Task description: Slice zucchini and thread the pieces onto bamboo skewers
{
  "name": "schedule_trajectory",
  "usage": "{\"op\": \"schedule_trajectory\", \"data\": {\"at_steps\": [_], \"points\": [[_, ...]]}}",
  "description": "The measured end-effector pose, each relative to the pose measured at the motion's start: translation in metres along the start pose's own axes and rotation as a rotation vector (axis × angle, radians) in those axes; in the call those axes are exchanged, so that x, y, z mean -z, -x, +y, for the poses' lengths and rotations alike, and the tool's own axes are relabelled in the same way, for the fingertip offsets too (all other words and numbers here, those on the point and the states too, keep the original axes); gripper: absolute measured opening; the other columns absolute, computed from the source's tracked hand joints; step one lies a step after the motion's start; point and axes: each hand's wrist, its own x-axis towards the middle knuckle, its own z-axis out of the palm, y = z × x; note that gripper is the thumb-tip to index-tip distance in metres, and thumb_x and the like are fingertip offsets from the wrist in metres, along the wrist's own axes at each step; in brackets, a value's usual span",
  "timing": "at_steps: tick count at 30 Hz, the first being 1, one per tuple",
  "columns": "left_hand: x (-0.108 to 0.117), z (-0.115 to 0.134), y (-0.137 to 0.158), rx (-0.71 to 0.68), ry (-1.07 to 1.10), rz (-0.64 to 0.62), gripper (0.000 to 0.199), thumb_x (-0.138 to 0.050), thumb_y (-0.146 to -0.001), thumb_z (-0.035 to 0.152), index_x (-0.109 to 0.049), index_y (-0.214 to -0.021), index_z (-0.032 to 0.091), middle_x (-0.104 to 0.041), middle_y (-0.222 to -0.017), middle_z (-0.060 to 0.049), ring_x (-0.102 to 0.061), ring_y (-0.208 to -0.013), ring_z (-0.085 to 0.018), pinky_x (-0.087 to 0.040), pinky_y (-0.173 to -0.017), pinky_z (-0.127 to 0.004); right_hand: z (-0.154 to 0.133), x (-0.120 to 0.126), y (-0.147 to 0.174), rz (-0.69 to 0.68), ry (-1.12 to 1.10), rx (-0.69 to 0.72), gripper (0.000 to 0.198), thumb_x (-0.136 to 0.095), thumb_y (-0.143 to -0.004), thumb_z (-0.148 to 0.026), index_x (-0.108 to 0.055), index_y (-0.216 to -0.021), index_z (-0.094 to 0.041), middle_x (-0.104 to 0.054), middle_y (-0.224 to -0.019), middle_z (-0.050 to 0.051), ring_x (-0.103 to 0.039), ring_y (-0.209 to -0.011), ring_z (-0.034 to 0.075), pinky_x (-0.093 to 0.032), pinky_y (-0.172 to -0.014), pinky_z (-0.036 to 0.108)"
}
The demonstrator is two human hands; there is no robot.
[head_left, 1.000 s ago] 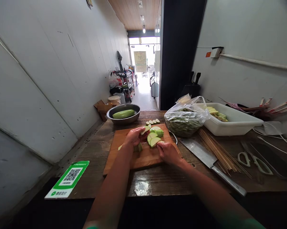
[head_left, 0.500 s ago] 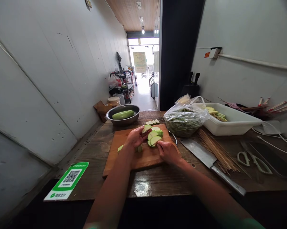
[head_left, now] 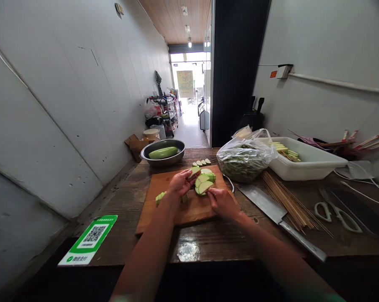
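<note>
My left hand point(head_left: 180, 183) is closed around a pale green-edged zucchini slice point(head_left: 194, 171), held above the wooden cutting board point(head_left: 192, 214). My right hand point(head_left: 221, 201) is pinched shut at the edge of a cluster of zucchini slices point(head_left: 203, 186). Whatever lies between those fingers is too thin or hidden to make out. More cut zucchini point(head_left: 160, 197) sits on the board, partly behind my left forearm. Beyond the board's far edge, several small slices point(head_left: 202, 162) lie in a row on the table.
A metal bowl point(head_left: 145, 157) with a whole zucchini point(head_left: 163, 152) stands far left. To the right are a plastic bag of greens point(head_left: 246, 161), a cleaver point(head_left: 265, 202), bamboo skewers point(head_left: 285, 205), a white tub point(head_left: 315, 165) and scissors point(head_left: 340, 216). A green QR card point(head_left: 90, 239) lies front left.
My left hand and its slice have shifted slightly right and down, nearer the cluster. My right hand stays nearly in place. The whole view has dipped a little.
</note>
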Motion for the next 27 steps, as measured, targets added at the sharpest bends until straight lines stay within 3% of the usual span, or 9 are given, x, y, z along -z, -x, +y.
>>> {"op": "schedule_trajectory", "data": {"at_steps": [27], "points": [[-0.005, -0.005, 0.004, -0.079, 0.077, 0.030, 0.016, -0.042, -0.080, 0.001, -0.055, -0.087, 0.006, -0.063, -0.084, -0.015, -0.064, -0.083, -0.024, -0.053, -0.078, -0.039, -0.007, 0.009, 0.000, -0.033, -0.147, -0.086, 0.025, -0.043, -0.081, -0.010, -0.050, -0.057, -0.015, -0.058, -0.060, 0.004, -0.047, -0.055, 0.011, -0.027, -0.053, 0.022]]}}
